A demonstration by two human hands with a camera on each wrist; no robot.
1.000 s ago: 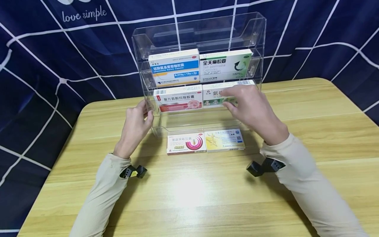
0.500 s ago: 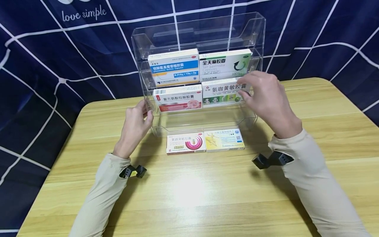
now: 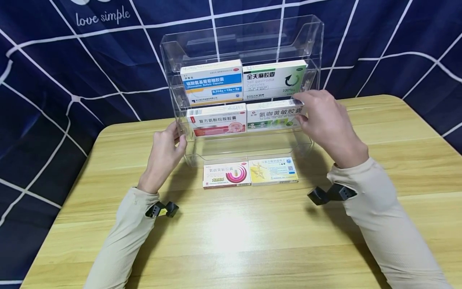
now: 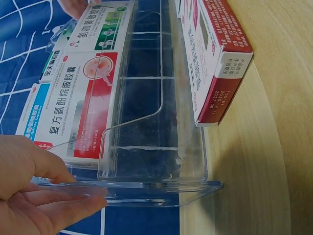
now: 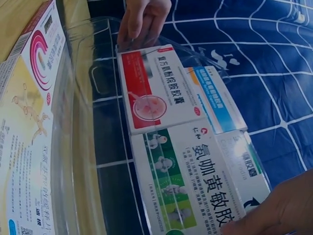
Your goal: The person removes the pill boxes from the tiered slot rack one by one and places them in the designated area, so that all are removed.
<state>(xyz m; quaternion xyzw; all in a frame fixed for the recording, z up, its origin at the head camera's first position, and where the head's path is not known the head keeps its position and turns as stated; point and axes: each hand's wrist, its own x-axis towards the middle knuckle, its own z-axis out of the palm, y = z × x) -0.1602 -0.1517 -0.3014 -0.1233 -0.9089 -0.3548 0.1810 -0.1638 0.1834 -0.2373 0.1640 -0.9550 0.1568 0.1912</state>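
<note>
Left hand (image 3: pixel 164 154) grips rack (image 3: pixel 234 147), left edge; right hand (image 3: pixel 326 124) pinches lower green box (image 3: pixel 270 116), near right edge, beside red box (image 3: pixel 218 121).

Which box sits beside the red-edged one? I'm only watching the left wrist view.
Observer: A yellow-and-white box, to its right in the head view.
Visitor: And what's that cropped hand at the top of my picture touching?
Observer: That's the right hand; it is curled at the right end of the box with green pictures.
Visitor: What's on the other greenish box, mostly hidden from me?
Observer: The white-and-green box has a curved arrow printed near its right end.
</note>
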